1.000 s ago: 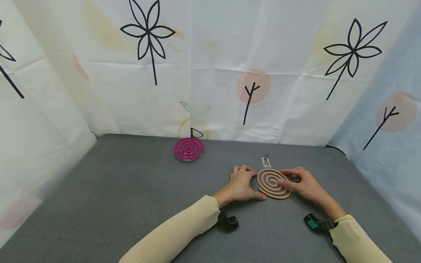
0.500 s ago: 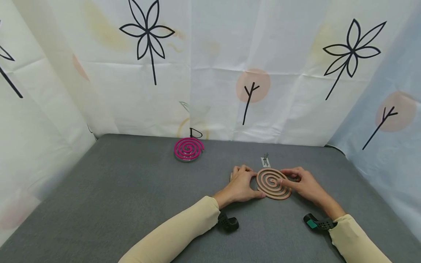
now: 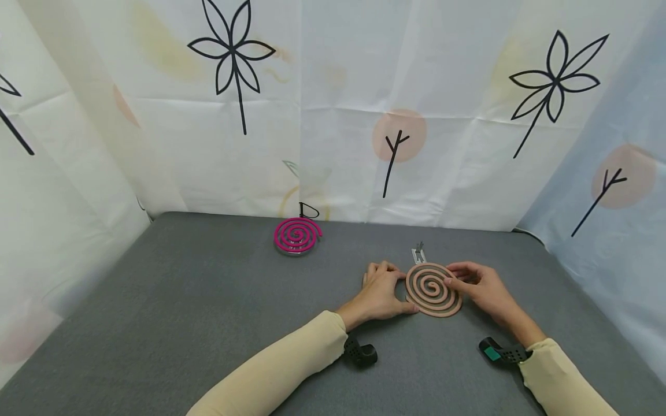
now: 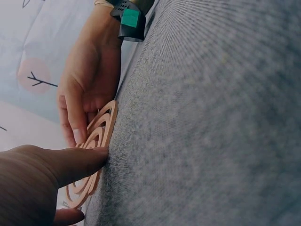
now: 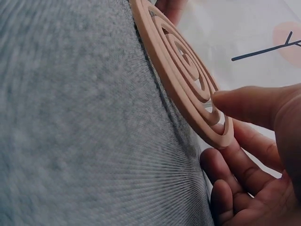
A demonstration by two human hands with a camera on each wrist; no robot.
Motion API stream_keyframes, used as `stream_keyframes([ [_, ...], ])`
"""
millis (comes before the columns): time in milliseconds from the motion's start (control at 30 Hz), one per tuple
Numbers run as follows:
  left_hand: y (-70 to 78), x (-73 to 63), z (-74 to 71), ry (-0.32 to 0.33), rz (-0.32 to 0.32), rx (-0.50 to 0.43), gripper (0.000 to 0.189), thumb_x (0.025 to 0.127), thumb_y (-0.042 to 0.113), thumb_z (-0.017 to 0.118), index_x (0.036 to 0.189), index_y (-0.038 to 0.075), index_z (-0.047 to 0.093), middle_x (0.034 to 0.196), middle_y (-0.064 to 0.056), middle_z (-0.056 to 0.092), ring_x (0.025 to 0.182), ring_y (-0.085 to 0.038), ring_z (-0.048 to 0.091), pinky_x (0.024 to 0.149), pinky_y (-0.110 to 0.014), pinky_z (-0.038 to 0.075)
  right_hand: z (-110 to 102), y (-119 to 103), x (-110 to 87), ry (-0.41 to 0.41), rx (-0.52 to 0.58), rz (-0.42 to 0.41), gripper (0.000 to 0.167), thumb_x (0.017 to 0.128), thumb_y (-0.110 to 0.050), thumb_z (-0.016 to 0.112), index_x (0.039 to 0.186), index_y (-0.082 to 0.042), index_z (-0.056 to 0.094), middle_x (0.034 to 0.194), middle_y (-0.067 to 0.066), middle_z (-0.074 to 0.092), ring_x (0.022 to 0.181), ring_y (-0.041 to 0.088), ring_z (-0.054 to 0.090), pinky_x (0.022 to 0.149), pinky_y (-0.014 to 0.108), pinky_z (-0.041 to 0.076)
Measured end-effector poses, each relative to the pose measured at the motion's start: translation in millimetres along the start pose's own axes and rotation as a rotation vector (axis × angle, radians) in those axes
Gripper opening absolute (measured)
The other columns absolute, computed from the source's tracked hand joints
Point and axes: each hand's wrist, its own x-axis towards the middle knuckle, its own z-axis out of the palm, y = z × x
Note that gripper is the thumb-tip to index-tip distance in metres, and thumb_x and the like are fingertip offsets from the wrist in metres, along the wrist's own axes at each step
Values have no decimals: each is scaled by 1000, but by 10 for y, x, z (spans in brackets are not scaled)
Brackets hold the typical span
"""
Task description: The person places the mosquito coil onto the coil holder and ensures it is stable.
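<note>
A tan mosquito coil [image 3: 432, 286] lies flat on the grey tabletop with its right side slightly raised. My left hand [image 3: 380, 294] holds its left rim, thumb at the near side and fingers at the far side. In the left wrist view, the thumb reaches over the edge of the coil [image 4: 111, 122]. With thumb and fingers, my right hand [image 3: 486, 292] pinches the right edge. The right wrist view shows that thumb on top of the coil [image 5: 164, 70] and fingertips beneath it. Just behind the coil sits a small metal stand [image 3: 418, 255].
A pink mosquito coil [image 3: 298, 234] rests on a shiny round base near the back edge of the grey table [image 3: 208, 300]. White cloth [image 3: 343, 150] printed with flowers and trees hangs behind and at both sides.
My right hand has shifted slightly right and raised the right side of the coil a little. The left hand stays in place at the left rim.
</note>
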Motion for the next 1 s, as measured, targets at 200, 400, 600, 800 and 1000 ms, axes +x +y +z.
stream_keyframes([
  [200,-1,-7,-4,1,1,-9,63,83,44,84,136,16,65,133,-6,52,124,-26,39,100,-41,37,0,15,14,15,86,-1,39,99,-15,70,128,9,60,104,15,66,85,9,63,70,24,54],
  [400,-1,-13,-6,1,1,-18,64,83,42,84,137,16,64,133,-6,52,124,-26,38,100,-41,37,-8,16,34,25,191,16,39,99,-9,68,128,14,57,103,11,66,84,7,64,69,24,56],
  [600,-7,-10,-4,29,-8,-109,56,89,41,79,136,14,65,128,-6,55,119,-24,41,96,-40,37,-23,-7,17,23,246,-14,39,99,-8,68,128,15,55,101,3,66,86,6,66,71,23,56],
  [800,-26,-1,-2,96,19,-274,31,101,28,66,125,10,70,111,0,66,109,-18,53,97,-43,36,-15,-32,1,25,286,-52,34,98,-5,68,125,14,57,101,-3,67,88,7,67,72,22,56],
  [1000,-37,5,-8,131,20,-414,22,104,20,61,118,7,72,93,5,69,84,-4,60,84,-27,43,-15,-23,3,14,341,-84,29,97,-2,68,122,10,60,101,-5,67,88,7,67,72,22,56],
])
